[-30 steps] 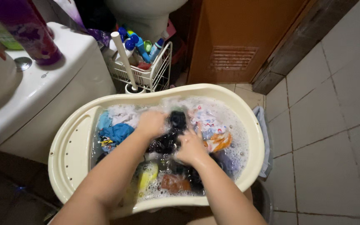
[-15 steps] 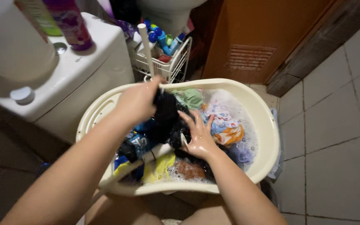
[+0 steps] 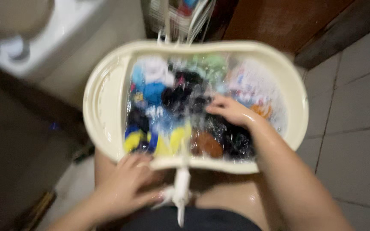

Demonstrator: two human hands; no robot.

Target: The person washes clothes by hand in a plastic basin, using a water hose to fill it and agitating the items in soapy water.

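the tub (image 3: 103, 107) is cream. the laundry in it is blurred: a white piece (image 3: 157, 70), a blue piece (image 3: 153, 92), black cloth (image 3: 180, 92), a pale green piece (image 3: 213, 64), yellow cloth (image 3: 172, 143), a brown piece (image 3: 206, 144). the floor tiles (image 3: 356, 107) are beige-grey.

cream oval plastic tub (image 3: 103, 98): smooth, glossy, wet | mixed coloured cloth laundry (image 3: 168, 115): soaked, soft | white strip of cloth (image 3: 180, 190) over tub's near edge: limp, wet | grey floor tiles (image 3: 356, 107): smooth, matt | right hand (image 3: 232, 110): wet sheen
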